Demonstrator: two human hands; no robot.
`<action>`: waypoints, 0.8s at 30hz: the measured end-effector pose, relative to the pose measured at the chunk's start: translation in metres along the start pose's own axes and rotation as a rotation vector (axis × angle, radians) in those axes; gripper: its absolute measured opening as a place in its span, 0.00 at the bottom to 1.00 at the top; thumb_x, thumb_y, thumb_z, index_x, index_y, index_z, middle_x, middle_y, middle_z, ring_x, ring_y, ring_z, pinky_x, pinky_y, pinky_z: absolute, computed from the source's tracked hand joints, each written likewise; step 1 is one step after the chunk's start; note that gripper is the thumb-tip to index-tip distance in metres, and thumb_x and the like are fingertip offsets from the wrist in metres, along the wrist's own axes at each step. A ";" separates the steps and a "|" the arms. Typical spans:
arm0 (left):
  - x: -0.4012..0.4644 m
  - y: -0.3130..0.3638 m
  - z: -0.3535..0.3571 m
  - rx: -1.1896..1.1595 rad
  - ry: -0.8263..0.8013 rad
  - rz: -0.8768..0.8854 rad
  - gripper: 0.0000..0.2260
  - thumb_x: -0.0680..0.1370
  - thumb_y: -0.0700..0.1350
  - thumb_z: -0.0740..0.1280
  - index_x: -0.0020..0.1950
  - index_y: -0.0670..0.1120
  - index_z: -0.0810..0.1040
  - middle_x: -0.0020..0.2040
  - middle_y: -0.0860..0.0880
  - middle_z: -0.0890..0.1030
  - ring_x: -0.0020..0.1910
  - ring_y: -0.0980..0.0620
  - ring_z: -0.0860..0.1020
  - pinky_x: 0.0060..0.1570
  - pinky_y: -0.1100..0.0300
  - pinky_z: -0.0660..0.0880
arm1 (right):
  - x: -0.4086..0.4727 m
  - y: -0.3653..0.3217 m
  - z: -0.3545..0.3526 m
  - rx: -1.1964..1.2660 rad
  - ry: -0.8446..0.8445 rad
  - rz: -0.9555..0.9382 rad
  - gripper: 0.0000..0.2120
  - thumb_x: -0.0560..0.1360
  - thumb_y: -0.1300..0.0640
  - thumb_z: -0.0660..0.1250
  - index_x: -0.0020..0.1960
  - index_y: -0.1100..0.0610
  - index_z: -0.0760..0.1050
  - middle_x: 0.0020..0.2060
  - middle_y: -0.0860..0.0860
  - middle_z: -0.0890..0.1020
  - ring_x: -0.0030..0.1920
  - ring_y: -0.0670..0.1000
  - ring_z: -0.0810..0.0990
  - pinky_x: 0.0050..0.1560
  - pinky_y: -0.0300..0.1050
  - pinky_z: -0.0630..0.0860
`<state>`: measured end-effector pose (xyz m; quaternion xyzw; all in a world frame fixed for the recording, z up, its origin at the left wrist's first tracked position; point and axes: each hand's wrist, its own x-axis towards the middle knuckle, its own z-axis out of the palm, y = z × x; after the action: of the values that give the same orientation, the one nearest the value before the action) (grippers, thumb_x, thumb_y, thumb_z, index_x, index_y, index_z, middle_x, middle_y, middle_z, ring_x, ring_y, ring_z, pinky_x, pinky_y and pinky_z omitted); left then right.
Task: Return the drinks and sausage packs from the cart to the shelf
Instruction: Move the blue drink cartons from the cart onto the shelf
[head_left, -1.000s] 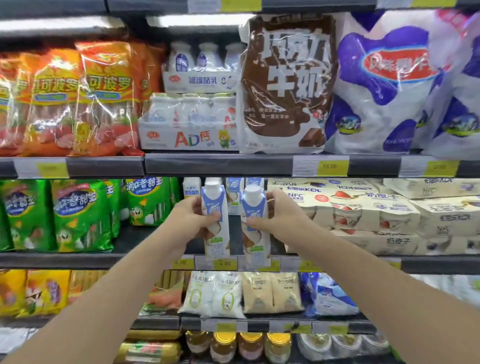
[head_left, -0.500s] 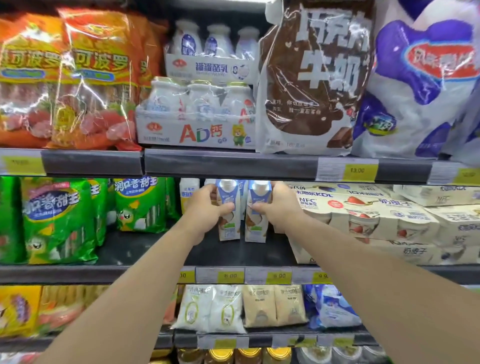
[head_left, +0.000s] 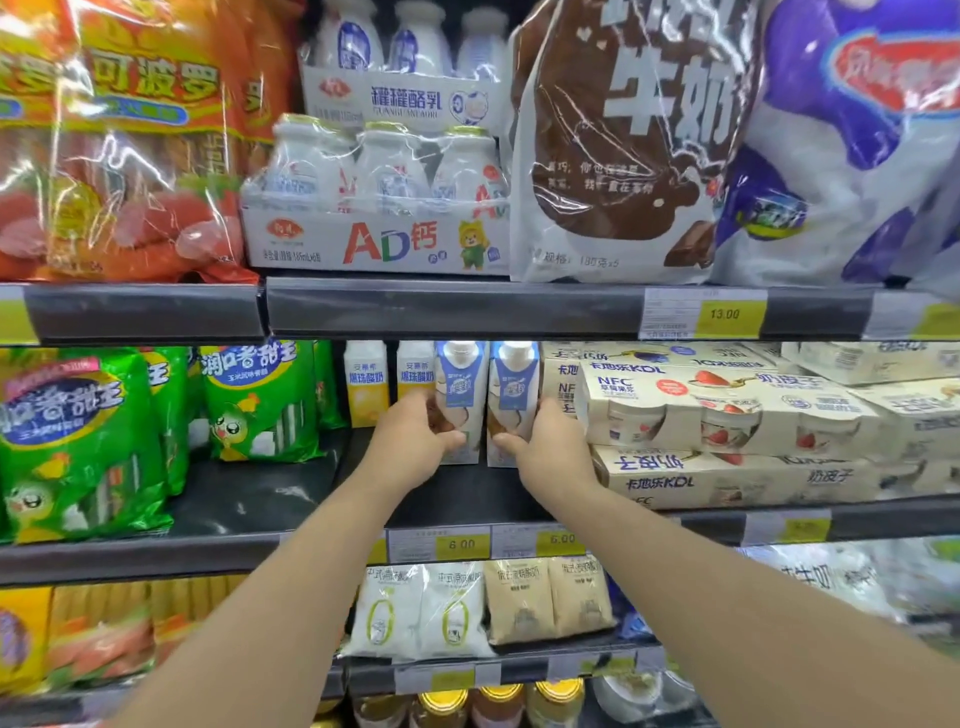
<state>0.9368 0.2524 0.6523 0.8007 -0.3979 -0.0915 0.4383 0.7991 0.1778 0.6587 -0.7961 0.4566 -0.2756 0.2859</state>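
A shop is shown, specifically a grocery aisle. The view is filled by tiered dark metal shelving, and a yellow price tag (head_left: 724, 314) marked 13.00 is clipped to a shelf edge (head_left: 467, 306). Above that tag, large bagged milk products (head_left: 618, 140) are stacked; to its upper left, shrink-wrapped multipacks of small white bottles (head_left: 379, 208) and orange sausage packs (head_left: 119, 156) are displayed. Below the tag, boxed yoghurt cups (head_left: 727, 415) are piled, and lower left of it, green sausage bags (head_left: 78, 441) are lined up. More price labels (head_left: 462, 544) are fixed further down.
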 end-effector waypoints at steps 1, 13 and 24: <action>0.001 0.000 0.002 0.005 0.006 0.004 0.18 0.73 0.45 0.75 0.61 0.47 0.76 0.51 0.51 0.81 0.52 0.50 0.79 0.54 0.56 0.75 | 0.001 0.000 0.001 -0.007 0.007 0.000 0.15 0.76 0.53 0.71 0.55 0.58 0.69 0.52 0.55 0.81 0.54 0.56 0.80 0.52 0.51 0.76; 0.002 0.001 0.007 0.063 0.035 0.018 0.19 0.74 0.47 0.74 0.63 0.48 0.76 0.59 0.49 0.81 0.58 0.49 0.78 0.56 0.56 0.73 | 0.005 0.010 0.011 -0.095 0.074 -0.015 0.07 0.78 0.58 0.67 0.53 0.58 0.72 0.50 0.55 0.82 0.52 0.58 0.81 0.52 0.54 0.79; -0.036 0.005 -0.004 0.224 -0.038 -0.017 0.28 0.72 0.49 0.76 0.69 0.45 0.70 0.66 0.46 0.77 0.65 0.46 0.75 0.62 0.52 0.73 | -0.039 0.009 -0.007 0.046 -0.022 -0.033 0.12 0.78 0.53 0.65 0.61 0.55 0.73 0.54 0.51 0.82 0.50 0.51 0.77 0.46 0.42 0.69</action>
<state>0.9113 0.2792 0.6511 0.8462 -0.4072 -0.0650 0.3376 0.7725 0.2071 0.6506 -0.7997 0.4337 -0.2822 0.3046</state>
